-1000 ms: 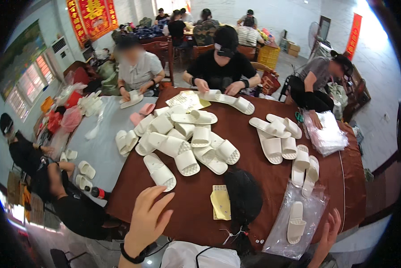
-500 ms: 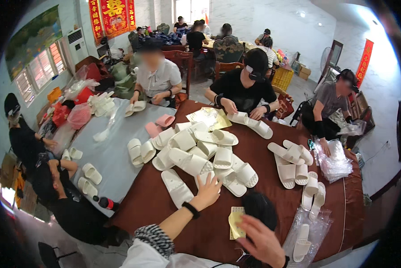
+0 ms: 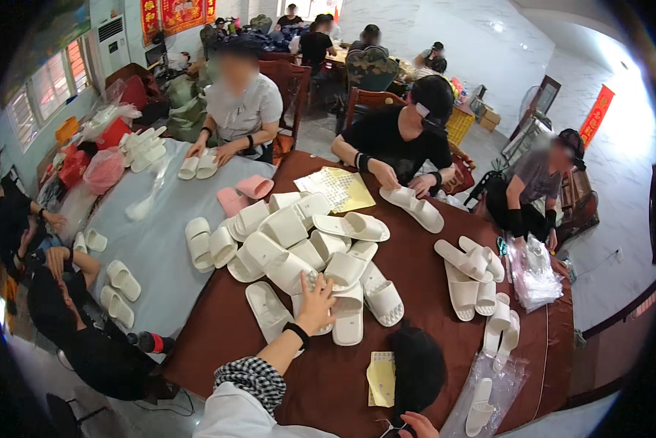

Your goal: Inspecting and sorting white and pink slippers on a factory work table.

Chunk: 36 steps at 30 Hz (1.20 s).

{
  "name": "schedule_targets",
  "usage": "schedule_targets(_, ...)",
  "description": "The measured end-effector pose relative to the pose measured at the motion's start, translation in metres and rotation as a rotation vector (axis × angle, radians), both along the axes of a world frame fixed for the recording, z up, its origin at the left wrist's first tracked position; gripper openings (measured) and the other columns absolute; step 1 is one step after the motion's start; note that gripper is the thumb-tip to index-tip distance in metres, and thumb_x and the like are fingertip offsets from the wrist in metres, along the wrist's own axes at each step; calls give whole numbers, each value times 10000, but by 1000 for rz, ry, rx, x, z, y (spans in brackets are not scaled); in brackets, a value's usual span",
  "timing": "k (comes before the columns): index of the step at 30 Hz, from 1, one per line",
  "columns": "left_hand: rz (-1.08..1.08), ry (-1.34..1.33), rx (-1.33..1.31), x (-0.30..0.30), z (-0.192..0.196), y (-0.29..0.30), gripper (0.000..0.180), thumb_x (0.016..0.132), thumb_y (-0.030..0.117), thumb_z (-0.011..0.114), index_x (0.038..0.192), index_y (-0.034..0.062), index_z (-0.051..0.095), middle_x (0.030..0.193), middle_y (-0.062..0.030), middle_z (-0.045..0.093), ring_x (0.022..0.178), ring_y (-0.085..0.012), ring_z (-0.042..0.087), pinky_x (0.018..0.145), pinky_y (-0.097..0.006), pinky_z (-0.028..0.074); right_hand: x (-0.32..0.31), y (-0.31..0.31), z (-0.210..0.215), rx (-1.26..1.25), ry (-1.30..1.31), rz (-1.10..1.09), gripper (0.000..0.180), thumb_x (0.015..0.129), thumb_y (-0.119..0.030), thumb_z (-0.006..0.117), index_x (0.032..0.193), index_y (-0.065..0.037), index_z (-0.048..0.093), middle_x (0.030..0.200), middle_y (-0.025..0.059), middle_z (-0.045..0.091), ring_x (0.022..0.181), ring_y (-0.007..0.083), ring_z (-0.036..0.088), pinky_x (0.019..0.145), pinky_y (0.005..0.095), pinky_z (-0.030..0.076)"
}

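Note:
A heap of white slippers (image 3: 284, 228) lies in the middle of the brown-covered table. My left hand (image 3: 315, 303) reaches over its near edge, fingers spread, against the slippers there. Just right of that hand, a white slipper (image 3: 347, 315) lies with its toe end toward me. Of my right hand (image 3: 420, 425), only a few fingers show at the lower edge; whether they hold anything is hidden. A yellow sticker sheet (image 3: 381, 379) lies between my hands, beside a black rounded thing (image 3: 417, 365) that partly covers the table.
On the right are several white slippers (image 3: 462, 292), a clear plastic bag with a slipper (image 3: 480, 409) and stacked clear bags (image 3: 536, 274). Pink slippers (image 3: 253, 187) lie beyond the heap. A dark bottle (image 3: 151, 342) stands left. Co-workers sit around the table.
My right hand has moved down from beside the sticker sheet, mostly out of view. My left hand stays at the heap; the slipper beside it now points toward me. The view has shifted slightly.

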<state>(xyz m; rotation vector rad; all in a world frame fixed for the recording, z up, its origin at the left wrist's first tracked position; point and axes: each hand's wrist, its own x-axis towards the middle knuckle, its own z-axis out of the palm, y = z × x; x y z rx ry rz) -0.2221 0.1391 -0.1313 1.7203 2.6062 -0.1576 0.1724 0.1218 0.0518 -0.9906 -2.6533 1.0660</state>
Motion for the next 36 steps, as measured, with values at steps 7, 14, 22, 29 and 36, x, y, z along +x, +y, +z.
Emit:
schedule_targets(7, -37, 44, 259, -38, -22, -69, 324, 733, 321, 662, 965, 104, 723, 1384, -64, 482, 1369, -209, 349, 1061, -774, 96, 1, 6, -19, -164, 14, -2, 319, 918, -86, 608, 1226, -3, 585, 1262, 172, 589, 1062, 329, 607, 864, 356, 501)
schedule_targets(14, 23, 157, 231, -64, -28, -114, 268, 748, 301, 654, 953, 141, 721, 1383, -35, 475, 1372, -202, 336, 1057, -751, 158, 12, 12, -28, -68, -12, 47, 304, 908, -56, 603, 1201, 24, 582, 1244, 187, 595, 1082, 341, 596, 871, 363, 497)
schedule_targets(22, 342, 23, 500, -95, -26, -148, 226, 777, 158, 588, 840, -8, 728, 1255, -88, 575, 1174, -253, 533, 1106, -539, 270, 5, 5, -32, -130, -73, 90, 297, 919, -55, 589, 1204, 25, 578, 1222, 188, 605, 1111, 341, 588, 893, 365, 493)
schedule_targets(29, 668, -26, 719, -111, -25, -153, 220, 829, 74, 543, 961, -48, 670, 1183, -121, 615, 1004, -324, 596, 1052, -527, 321, -4, 6, -35, -92, -72, 138, 274, 937, -71, 572, 1191, 30, 582, 1203, 193, 612, 1106, 333, 594, 904, 372, 493)
schedule_targets(36, 916, -102, 726, -138, -53, -166, 355, 875, 88, 528, 1202, -51, 534, 1398, -128, 421, 1189, -390, 463, 1014, -520, 355, -9, 0, -39, -160, -50, 183, 281, 950, -61, 553, 1217, 26, 566, 1181, 191, 616, 1055, 316, 620, 870, 366, 507)
